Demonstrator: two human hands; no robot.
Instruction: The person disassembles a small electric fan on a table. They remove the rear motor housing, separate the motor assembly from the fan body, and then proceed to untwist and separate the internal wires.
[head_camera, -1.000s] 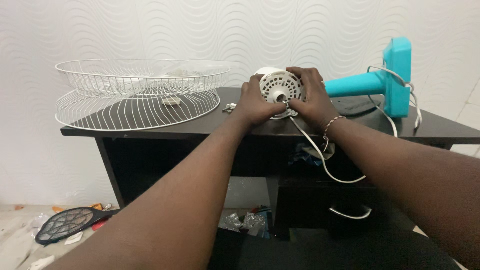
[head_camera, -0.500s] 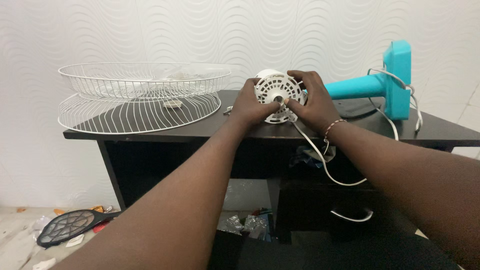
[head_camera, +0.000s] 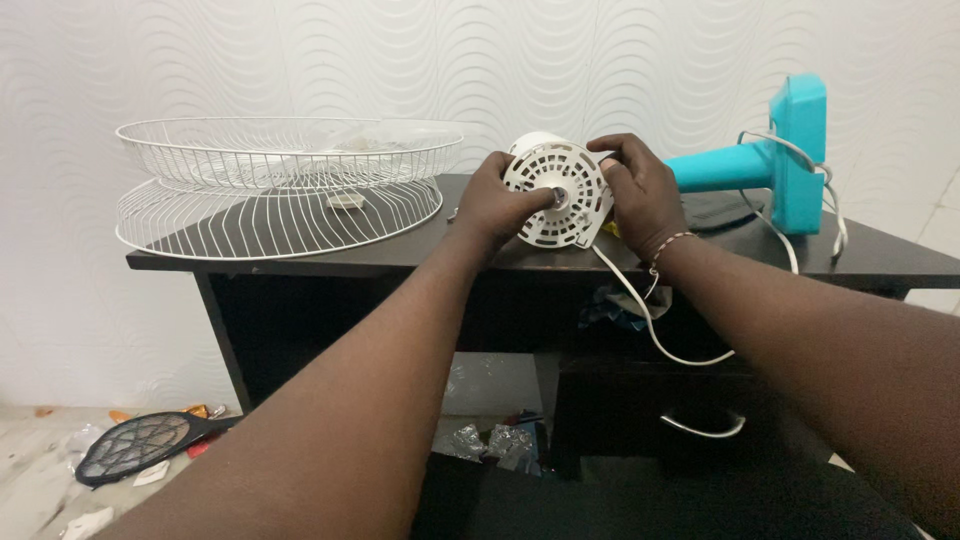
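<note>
Two hands are at work on one white fan motor housing (head_camera: 558, 195), a round plastic drum whose near face is pierced with rings of vent slots around a small hub. It sits at the middle of the dark wooden table (head_camera: 300, 262), near the front edge, tipped so its face looks toward the near side. The left hand (head_camera: 497, 205) grasps the housing's left rim, its thumb reaching in to the hub. The right hand (head_camera: 643, 192) clasps the right side, fingers curled over the top; a thin beaded bracelet circles that wrist.

One white cord (head_camera: 640, 310) drops from the housing's underside and loops below the table edge. To the left lie two white wire fan guards (head_camera: 280, 180), round and dished, stacked one over the other; something pale rests inside the upper one, hard to make out through the wires. On the right stands one turquoise plastic fan stand (head_camera: 770, 165), a tube meeting a boxy block, with cord wound about it.

On the floor at the near left lies one racket-shaped swatter (head_camera: 140, 445) amid scraps of litter. One small metal piece beside the left hand is mostly hidden.
</note>
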